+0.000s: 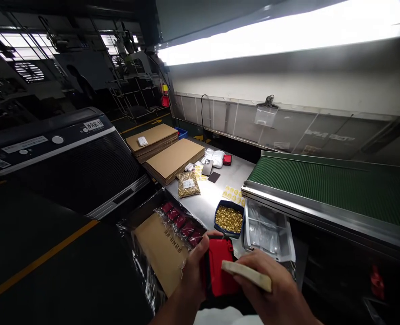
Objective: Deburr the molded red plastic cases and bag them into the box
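Note:
My left hand is wrapped round a red plastic part with a black edge, held upright near the bottom of the view. My right hand is closed on a flat pale stick-like tool laid across the part's front. Just beyond them a dark blue tray of small brass pieces sits on the steel table. To the left, an open carton lined with plastic holds a row of bagged red parts beside a cardboard sheet.
A green conveyor belt runs at the right, with a clear plastic tray below its end. On the table lie a bag of brass pieces, yellow sticker sheets, a phone, flat cardboard stacks. A dark machine stands left.

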{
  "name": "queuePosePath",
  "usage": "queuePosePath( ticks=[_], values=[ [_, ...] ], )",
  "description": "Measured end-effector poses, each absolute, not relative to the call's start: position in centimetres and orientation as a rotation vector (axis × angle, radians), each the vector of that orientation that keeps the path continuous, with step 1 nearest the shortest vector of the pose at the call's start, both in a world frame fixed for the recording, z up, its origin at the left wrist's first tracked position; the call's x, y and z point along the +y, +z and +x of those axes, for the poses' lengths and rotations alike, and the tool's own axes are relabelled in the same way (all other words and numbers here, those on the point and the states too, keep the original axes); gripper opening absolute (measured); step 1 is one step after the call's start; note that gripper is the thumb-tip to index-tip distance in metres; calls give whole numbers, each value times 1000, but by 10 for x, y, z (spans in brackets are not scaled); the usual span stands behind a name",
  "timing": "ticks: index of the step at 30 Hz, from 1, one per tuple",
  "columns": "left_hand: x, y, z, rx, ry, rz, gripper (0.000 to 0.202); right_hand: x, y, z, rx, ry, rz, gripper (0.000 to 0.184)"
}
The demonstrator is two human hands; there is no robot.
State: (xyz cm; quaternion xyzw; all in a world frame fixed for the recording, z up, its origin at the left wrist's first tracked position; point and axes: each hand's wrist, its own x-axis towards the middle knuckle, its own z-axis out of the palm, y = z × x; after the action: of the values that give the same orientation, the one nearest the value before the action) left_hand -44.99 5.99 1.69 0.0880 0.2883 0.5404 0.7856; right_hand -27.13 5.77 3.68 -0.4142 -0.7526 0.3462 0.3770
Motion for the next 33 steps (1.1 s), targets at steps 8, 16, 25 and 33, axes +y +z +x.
queuePosePath(
  ticks=[8,16,25,33],
  values=[
    [55,11,-449,611,1130,130,35,62,42,-284,-1847,846,-1137,11],
    [53,0,-444,609,1106,27,42,45,17,-253,-1537,986,-1434,21],
    [41,-2,-444,551,1138,207,46,30,26,-266,-1655,1114,-1198,11],
    [27,-12,-438,691,1136,205,45,27,27,-268,-1708,1135,-1175,9]
  ],
)
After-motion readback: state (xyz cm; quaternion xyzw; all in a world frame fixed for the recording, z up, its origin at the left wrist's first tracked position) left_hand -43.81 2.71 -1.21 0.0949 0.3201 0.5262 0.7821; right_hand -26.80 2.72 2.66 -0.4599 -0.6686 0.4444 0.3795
